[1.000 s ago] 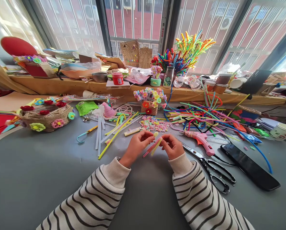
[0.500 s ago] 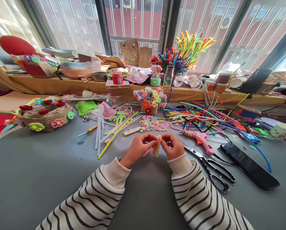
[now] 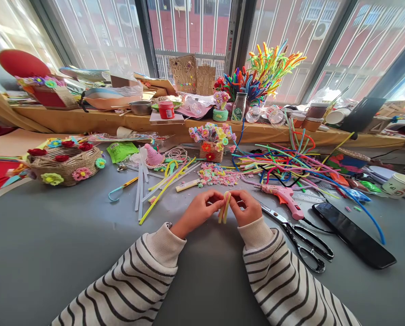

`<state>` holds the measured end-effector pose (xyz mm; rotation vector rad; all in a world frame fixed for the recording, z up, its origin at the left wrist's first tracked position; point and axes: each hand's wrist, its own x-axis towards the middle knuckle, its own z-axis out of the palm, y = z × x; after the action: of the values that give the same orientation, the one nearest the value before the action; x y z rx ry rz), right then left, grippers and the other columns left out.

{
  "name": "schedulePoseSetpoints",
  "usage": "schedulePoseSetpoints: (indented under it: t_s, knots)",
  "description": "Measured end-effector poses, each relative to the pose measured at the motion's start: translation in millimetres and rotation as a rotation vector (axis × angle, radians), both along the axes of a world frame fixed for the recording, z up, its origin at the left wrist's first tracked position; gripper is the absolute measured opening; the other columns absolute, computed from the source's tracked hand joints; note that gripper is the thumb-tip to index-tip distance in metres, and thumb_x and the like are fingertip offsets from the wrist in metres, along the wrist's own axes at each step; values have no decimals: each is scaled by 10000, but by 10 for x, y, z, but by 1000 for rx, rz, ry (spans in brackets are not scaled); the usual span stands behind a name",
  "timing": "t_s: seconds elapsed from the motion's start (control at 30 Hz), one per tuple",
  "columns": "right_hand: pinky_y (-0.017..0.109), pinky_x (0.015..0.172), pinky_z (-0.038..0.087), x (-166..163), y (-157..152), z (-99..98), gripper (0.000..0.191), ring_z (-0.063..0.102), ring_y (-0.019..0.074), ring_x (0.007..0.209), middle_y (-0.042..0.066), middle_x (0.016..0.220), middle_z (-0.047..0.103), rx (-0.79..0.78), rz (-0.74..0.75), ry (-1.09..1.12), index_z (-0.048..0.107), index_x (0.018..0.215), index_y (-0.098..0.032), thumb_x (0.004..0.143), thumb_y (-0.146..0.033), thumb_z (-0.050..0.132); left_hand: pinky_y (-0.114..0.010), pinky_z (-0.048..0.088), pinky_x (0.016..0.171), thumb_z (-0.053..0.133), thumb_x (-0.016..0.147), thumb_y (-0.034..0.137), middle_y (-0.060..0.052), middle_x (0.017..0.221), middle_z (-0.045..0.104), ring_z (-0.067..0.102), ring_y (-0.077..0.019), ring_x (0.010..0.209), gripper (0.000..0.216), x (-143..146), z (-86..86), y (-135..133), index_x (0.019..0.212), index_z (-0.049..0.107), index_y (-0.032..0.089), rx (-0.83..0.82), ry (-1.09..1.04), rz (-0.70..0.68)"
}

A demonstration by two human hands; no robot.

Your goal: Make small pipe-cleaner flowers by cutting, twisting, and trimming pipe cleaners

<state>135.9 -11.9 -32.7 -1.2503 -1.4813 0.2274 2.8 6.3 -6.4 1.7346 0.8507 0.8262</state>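
Observation:
Between my two hands, just above the grey table, are folded pipe cleaners [image 3: 225, 214] in yellow and pink, their ends hanging down side by side. My left hand [image 3: 199, 212] pinches them from the left with thumb and forefinger. From the other side, my right hand [image 3: 247, 209] pinches the same bundle near its top bend. Fingers partly cover the upper part. Right behind the hands lies a heap of pastel clippings [image 3: 219, 174]. Scissors [image 3: 297, 235] with black handles rest close to my right wrist, and a pink glue gun [image 3: 285, 198] lies beyond them.
A black phone [image 3: 354, 235] is at the right. Loose pipe cleaners [image 3: 277, 163] spread behind the glue gun. Clear glue sticks [image 3: 140, 188] and a yellow strip [image 3: 166, 192] lie left of the hands. A twine basket [image 3: 64, 166] with flowers stands far left, a small flower pot [image 3: 212, 151] at the back.
The pipe cleaners have turned between my fingers: two ends now hang side by side, and the pink strand that stuck out lower left no longer shows. Both hands have barely shifted.

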Motion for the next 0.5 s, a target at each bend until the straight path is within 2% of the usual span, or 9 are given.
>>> schedulePoseSetpoints:
  t_s: [0.17, 0.33, 0.5]
  knots:
    - [192, 419, 413, 1, -5, 17, 156, 513, 102, 519, 23, 626, 566, -50, 0, 41, 571, 681, -156, 678, -277, 471, -215, 408, 617, 467, 674, 370, -23, 757, 539, 493, -119, 705, 267, 5, -13, 8, 785, 537, 137, -23, 44, -55]
    - [201, 432, 432, 2, 0, 2, 176, 524, 109, 526, 19, 622, 572, -103, 10, 119, 576, 686, -163, 667, -304, 474, -178, 380, 505, 507, 648, 354, 0, 663, 541, 468, -74, 553, 244, 0, -7, 4, 755, 527, 135, -99, -12, -43]
    - [220, 443, 448, -10, -2, -6, 202, 525, 111, 494, 21, 610, 580, -153, 29, 209, 577, 695, -158, 657, -333, 484, -163, 338, 439, 518, 640, 352, -10, 660, 555, 443, -63, 510, 265, 5, 17, -15, 775, 549, 126, -149, -28, -75]
